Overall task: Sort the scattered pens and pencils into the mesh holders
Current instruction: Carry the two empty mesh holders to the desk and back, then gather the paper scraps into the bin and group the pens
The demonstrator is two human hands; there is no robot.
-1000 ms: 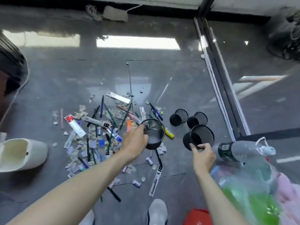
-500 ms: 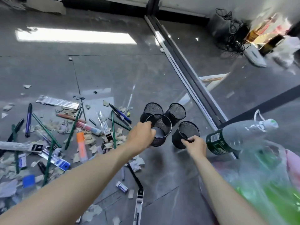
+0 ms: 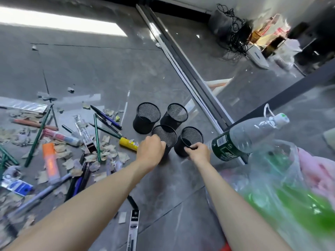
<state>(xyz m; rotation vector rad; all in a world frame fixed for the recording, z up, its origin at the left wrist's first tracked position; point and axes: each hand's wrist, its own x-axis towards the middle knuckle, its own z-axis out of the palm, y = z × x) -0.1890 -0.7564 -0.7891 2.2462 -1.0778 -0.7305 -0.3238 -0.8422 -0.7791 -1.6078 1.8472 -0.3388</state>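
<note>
The floor is glossy dark grey tile, with thin grout lines and a bright strip of window light mirrored across its far part. A metal door track cuts across it on the diagonal; beyond the track, near the wall, a tangle of black cables lies by a white power strip.

Four mesh holders stand upright in a tight cluster beside the track. All are black wire-mesh cylinders with smooth rolled rims, and no pens show in them. The far-left holder and far-right holder stand untouched. The left hand has its fingers curled over the near rim of the near-left holder, gripping it. The right hand pinches the near rim of the near-right holder between thumb and fingertips.

The pens and pencils lie to the left of both hands, scattered among torn paper scraps — slim green pencils, a blue pen, a chunky orange highlighter, and a yellow marker just beside the left hand. A packaged refill lies between the forearms.

To the right, a clear crumpled plastic bottle with a green label rests on its side over a filmy plastic bag — close to the right hand.
</note>
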